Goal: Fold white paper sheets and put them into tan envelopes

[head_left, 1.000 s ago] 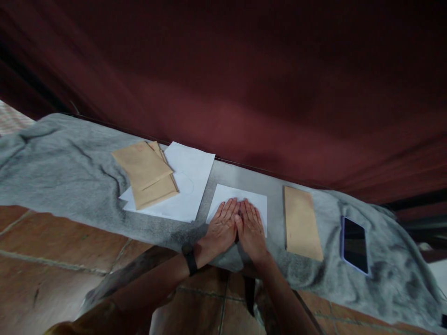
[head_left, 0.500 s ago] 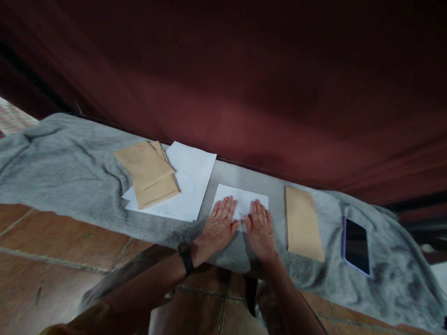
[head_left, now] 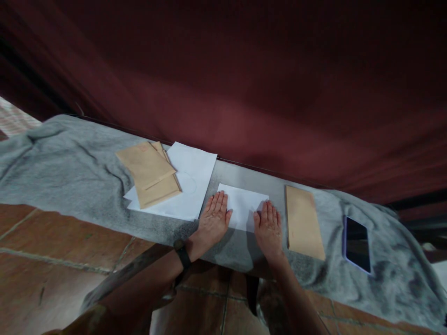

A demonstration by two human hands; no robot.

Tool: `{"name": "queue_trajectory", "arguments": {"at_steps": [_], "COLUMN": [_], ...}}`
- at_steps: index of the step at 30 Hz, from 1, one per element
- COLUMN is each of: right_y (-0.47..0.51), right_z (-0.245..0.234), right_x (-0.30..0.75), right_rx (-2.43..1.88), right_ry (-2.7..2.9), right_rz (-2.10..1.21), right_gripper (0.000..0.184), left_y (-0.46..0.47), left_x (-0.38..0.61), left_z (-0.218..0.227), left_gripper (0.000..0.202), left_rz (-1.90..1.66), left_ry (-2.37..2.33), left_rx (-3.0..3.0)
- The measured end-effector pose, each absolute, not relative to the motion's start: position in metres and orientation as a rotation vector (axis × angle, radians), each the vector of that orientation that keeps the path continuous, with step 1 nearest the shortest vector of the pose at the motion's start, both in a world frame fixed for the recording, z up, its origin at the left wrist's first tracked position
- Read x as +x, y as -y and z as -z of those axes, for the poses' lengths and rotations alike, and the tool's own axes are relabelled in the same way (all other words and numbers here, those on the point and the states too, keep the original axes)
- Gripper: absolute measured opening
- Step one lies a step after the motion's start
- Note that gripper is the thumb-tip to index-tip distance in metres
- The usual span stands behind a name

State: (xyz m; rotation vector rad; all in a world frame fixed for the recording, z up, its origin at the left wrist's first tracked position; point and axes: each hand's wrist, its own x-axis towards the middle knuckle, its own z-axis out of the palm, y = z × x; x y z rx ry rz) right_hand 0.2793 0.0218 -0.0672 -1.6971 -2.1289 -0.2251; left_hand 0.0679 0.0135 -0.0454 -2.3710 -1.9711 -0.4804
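Observation:
A folded white sheet of paper (head_left: pixel 243 204) lies on a grey cloth-covered table (head_left: pixel 70 172). My left hand (head_left: pixel 213 219) lies flat, fingers stretched out, on the sheet's left edge. My right hand (head_left: pixel 268 225) lies flat on its right edge, fingers together and extended. Neither hand holds anything. A dark watch band (head_left: pixel 182 253) is on my left wrist.
To the left, two brown envelopes (head_left: pixel 148 173) rest on larger white sheets (head_left: pixel 193 174). A single brown envelope (head_left: pixel 303 221) lies right of my right hand, and a dark phone (head_left: pixel 356 244) beyond it. A dark red curtain (head_left: pixel 244 83) hangs behind; tiled floor (head_left: pixel 52 260) below.
Both hands started side by side at the middle of the folded sheet and have slid apart, the left going left and the right going right, to its edges.

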Motion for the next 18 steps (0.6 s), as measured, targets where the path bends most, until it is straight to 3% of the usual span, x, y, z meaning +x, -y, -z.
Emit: {"name": "queue_trajectory", "arguments": {"at_steps": [11, 18], "right_y": [-0.035, -0.049], "right_z": [0.057, 0.054], "right_x": [0.241, 0.239], "right_rx": [-1.526, -1.617], "right_ry": [2.253, 2.263], "right_rz": [-0.294, -0.189], "right_gripper": [0.057, 0.058], "left_y": [-0.027, -0.049], "left_x": [0.107, 0.107], "left_z": [0.057, 0.051], "left_gripper": [0.065, 0.059], "left_rz": [0.413, 0.385], "left_ry": [1.713, 1.786], "left_rx": [-2.577, -2.571]}}
